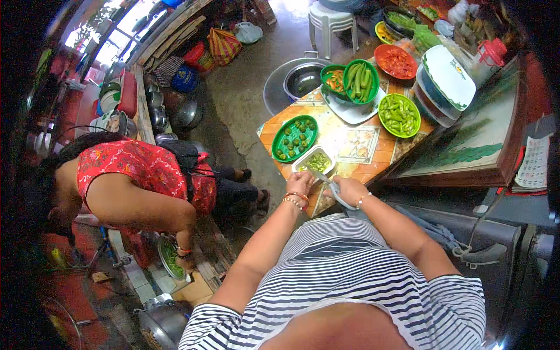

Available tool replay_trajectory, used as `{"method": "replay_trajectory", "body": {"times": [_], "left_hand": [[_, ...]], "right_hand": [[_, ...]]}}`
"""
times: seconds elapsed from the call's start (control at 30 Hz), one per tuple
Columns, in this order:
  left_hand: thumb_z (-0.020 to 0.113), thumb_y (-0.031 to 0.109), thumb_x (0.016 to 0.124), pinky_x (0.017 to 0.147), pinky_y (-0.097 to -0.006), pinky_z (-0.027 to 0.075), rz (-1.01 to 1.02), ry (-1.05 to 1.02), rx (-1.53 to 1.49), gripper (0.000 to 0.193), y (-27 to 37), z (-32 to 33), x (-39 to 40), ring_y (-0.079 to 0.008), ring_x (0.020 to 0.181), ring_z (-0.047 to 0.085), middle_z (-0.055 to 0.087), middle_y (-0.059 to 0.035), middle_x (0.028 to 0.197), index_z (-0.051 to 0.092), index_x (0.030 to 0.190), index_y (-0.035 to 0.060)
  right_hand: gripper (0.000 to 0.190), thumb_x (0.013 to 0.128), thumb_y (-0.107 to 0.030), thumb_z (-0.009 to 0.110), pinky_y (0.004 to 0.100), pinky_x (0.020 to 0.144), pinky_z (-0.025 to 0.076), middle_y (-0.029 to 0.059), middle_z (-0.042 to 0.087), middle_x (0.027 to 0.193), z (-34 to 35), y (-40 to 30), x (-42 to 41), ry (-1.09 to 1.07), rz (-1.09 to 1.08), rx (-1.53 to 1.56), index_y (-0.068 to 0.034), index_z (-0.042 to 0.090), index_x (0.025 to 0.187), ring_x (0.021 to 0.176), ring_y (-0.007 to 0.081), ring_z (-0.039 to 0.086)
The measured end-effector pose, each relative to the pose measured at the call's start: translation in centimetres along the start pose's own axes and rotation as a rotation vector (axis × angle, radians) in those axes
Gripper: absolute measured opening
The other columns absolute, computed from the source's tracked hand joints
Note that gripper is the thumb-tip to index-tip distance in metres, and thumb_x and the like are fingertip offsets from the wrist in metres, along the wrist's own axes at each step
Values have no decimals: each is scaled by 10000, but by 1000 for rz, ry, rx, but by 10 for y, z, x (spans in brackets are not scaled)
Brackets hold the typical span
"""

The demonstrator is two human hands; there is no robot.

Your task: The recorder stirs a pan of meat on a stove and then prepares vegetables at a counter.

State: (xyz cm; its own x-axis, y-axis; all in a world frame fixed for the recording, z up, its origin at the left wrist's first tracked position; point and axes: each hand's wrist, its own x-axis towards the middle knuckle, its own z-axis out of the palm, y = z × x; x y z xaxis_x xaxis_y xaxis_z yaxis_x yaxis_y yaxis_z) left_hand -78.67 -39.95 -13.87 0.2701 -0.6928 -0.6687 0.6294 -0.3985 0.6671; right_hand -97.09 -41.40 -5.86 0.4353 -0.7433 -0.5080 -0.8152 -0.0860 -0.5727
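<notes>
A pair of scissors with pale grey handles is gripped in my right hand at the table's near edge. Its blades point left, towards the fingers of my left hand. These fingers are bent together in a pinch; whatever may be between them is too small to make out. Just beyond both hands stands a white plastic tub holding small cut green pieces. Behind it, a green oval basket contains several small round green vegetables.
A green basket of okra, a lime-green bowl of green peppers and a red plate of cut red pieces occupy the tiled table. Stacked plastic stools stand beyond. At left, another person bends over a bowl of greens.
</notes>
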Motion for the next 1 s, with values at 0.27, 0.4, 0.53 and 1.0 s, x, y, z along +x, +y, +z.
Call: {"method": "replay_trajectory", "body": {"times": [0.27,0.4,0.53,1.0], "left_hand": [[588,9,772,563,-244,445,-18,-59,64,166,9,9,-4,-147,610,514,522,-53,720,478,895,25],[598,-17,746,571,-253,450,-34,-18,118,276,13,10,-3,-165,646,533,531,-72,775,440,966,35],[592,-54,695,559,-255,461,9,-23,91,307,10,11,-5,-161,644,549,533,-75,785,461,962,24],[634,30,702,671,-256,473,49,-43,348,377,4,2,10,-151,773,577,585,-77,890,462,1037,11]], "right_hand": [[590,756,-574,534,409,689,453,193,607,817,10,2,6,1,-8,108,-39,527,1007,773,352,588],[587,738,-586,552,410,684,455,194,611,800,11,4,3,51,-16,129,-65,545,1009,756,357,590],[563,756,-557,550,410,691,450,196,608,831,14,1,10,19,5,54,-55,528,1009,782,348,587],[520,774,-540,531,417,677,443,189,605,822,5,5,0,17,4,-19,-62,516,979,783,341,588]]}}
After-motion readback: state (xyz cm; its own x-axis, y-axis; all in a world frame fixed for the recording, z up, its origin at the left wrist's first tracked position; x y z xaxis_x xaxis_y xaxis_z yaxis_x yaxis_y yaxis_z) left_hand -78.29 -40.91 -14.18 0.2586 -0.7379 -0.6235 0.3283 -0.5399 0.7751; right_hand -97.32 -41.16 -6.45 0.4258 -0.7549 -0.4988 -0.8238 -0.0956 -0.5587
